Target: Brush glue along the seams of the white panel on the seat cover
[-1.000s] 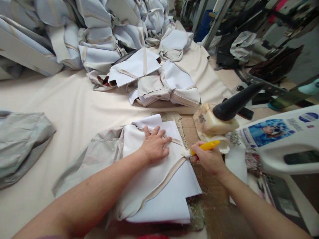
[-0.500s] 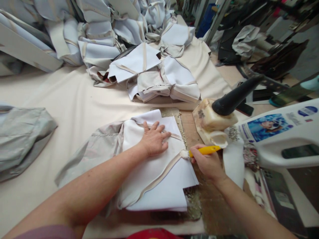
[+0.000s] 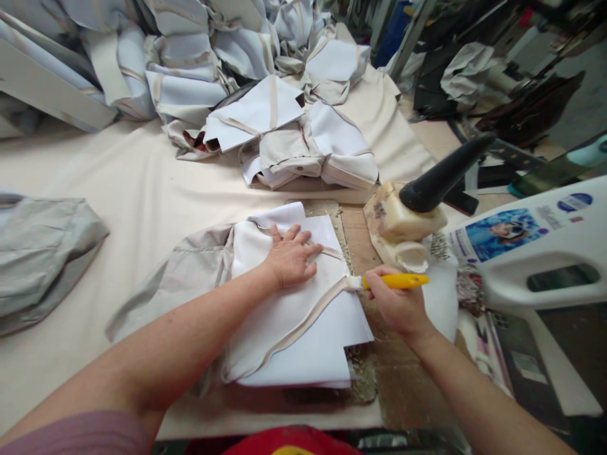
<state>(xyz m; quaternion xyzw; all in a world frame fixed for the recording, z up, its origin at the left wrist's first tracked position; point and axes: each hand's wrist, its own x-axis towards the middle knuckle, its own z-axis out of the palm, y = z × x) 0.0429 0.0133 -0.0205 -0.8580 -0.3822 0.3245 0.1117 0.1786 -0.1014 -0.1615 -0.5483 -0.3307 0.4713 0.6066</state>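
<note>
A white sewn piece (image 3: 303, 347) with a beige seam strip (image 3: 303, 328) and a grey fabric part (image 3: 175, 284) lies on a glue-stained board (image 3: 363, 373). My left hand (image 3: 291, 256) rests flat on its upper part, fingers spread, pressing it down. In my right hand (image 3: 396, 306) is a brush with a yellow handle (image 3: 403, 280), held near its bristle end. Its whitish bristles (image 3: 352, 283) touch the right end of the seam strip. Just beyond the brush stands a cut-open plastic container (image 3: 403, 218) with a black nozzle-like part (image 3: 441, 177) on it.
Similar white and grey pieces are heaped at the back (image 3: 256, 117) of the cream cloth (image 3: 137, 170). Another grey piece (image 3: 47, 259) lies at the left. On the right are a large white jug (image 3: 512, 278), a phone (image 3: 524, 360) and a green bottle (image 3: 545, 174).
The brush handle has swung to point more level to the right, its bristles staying by the strip's end. My left hand keeps its place on the piece. The whole view has shifted slightly.
</note>
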